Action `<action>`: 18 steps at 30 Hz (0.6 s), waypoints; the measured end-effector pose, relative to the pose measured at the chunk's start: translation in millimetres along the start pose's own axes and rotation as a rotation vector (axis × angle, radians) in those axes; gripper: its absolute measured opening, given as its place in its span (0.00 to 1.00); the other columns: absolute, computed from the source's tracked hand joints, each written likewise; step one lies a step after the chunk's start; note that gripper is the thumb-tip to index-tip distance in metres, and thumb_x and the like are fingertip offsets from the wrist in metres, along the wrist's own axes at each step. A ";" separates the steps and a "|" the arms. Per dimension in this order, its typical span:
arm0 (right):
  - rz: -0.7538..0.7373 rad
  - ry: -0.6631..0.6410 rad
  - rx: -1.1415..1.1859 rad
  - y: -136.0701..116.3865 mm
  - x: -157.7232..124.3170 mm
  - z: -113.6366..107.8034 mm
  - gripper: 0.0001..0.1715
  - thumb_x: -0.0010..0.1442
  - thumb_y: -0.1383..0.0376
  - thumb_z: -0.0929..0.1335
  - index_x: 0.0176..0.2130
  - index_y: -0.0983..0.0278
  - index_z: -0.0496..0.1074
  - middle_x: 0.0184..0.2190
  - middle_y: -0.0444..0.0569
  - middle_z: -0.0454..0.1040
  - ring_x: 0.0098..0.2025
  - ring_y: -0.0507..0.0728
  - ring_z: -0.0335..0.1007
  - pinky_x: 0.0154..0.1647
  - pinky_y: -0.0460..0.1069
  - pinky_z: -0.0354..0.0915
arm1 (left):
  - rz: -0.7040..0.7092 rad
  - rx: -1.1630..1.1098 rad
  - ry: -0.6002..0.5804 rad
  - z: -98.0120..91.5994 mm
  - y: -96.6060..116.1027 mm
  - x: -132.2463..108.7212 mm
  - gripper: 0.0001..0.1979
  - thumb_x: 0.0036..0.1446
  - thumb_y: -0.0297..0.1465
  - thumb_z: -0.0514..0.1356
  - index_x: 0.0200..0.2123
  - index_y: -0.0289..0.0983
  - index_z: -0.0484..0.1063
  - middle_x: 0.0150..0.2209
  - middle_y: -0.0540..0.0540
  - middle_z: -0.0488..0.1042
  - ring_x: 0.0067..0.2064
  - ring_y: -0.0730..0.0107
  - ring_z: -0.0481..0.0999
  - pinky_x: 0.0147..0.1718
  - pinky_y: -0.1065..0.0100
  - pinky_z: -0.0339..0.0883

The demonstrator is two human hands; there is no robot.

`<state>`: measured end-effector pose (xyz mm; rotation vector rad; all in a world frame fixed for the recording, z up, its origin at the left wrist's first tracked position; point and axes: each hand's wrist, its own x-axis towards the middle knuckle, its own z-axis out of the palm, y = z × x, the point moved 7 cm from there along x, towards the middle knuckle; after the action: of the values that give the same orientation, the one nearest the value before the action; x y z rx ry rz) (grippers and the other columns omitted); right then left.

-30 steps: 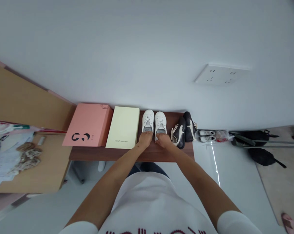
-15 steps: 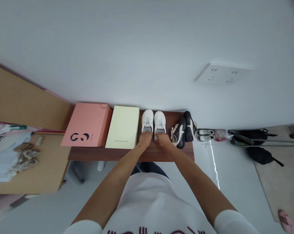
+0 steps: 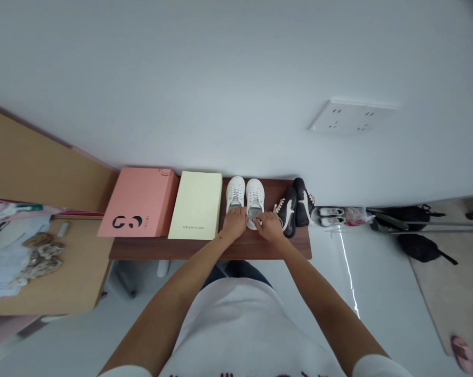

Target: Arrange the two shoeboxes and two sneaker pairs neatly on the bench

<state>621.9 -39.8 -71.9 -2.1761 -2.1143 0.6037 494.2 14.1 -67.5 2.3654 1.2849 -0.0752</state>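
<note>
Right hand (image 3: 270, 226) shifts outward, baring more white lace-up sneaker (image 3: 255, 191), likely readjusting; whether it or left hand (image 3: 235, 223) pinches, I cannot tell.

Along the front of the brown wood-grain bench (image 3: 205, 250) runs a low bare strip where a hand can slide sideways. The pale grey wall (image 3: 221, 104) closes off the far side. To the left, the pink cardboard box (image 3: 136, 201) and flat pale-green box (image 3: 197, 204) stand too close for fingers between them. The left hand (image 3: 234, 222) and right hand (image 3: 270, 228) block the heels of the white lace-up sneakers (image 3: 255, 189). Beyond the right hand, bare board opens before the black-and-white lace-up shoes (image 3: 291, 201).
</note>
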 end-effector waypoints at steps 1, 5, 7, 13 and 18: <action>0.010 0.035 0.025 7.3 -5.1 -3.4 0.20 0.72 0.56 0.61 0.47 0.65 0.77 0.46 0.59 0.79 0.52 0.65 0.71 0.55 0.53 0.57 | 0.024 0.001 -0.001 -0.3 7.3 1.4 0.17 0.70 0.33 0.51 0.57 0.32 0.67 0.52 0.30 0.75 0.57 0.45 0.72 0.57 0.51 0.62; 0.057 0.143 0.125 47.1 -24.3 -17.2 0.19 0.71 0.58 0.62 0.44 0.65 0.78 0.43 0.58 0.79 0.49 0.64 0.72 0.54 0.53 0.60 | 0.174 -0.059 -0.035 14.8 50.9 7.0 0.15 0.68 0.31 0.54 0.56 0.34 0.67 0.53 0.33 0.75 0.58 0.48 0.72 0.57 0.52 0.63; 0.108 0.225 0.175 74.2 -33.6 -25.8 0.19 0.70 0.58 0.61 0.42 0.65 0.78 0.42 0.58 0.79 0.47 0.63 0.72 0.52 0.54 0.61 | 0.241 -0.131 -0.065 31.2 76.4 8.4 0.14 0.67 0.29 0.55 0.55 0.36 0.68 0.53 0.35 0.75 0.58 0.50 0.72 0.58 0.53 0.63; 0.390 0.602 0.333 167.7 -69.3 -35.5 0.24 0.69 0.53 0.60 0.50 0.67 0.74 0.43 0.59 0.78 0.45 0.64 0.72 0.52 0.58 0.66 | -0.037 -0.392 -0.167 93.0 105.8 12.0 0.26 0.61 0.31 0.64 0.61 0.32 0.64 0.57 0.33 0.73 0.61 0.51 0.72 0.59 0.57 0.64; 0.605 0.462 0.270 220.3 -74.5 -2.6 0.36 0.59 0.43 0.69 0.53 0.68 0.71 0.48 0.64 0.77 0.54 0.70 0.71 0.56 0.63 0.65 | -0.037 -0.311 -0.226 115.6 110.2 18.3 0.26 0.59 0.33 0.68 0.58 0.32 0.68 0.57 0.34 0.73 0.62 0.51 0.72 0.61 0.59 0.63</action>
<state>833.1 -125.8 -117.6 -2.4698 -1.0851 0.3284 612.2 -70.0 -136.9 2.0081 1.1406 -0.1394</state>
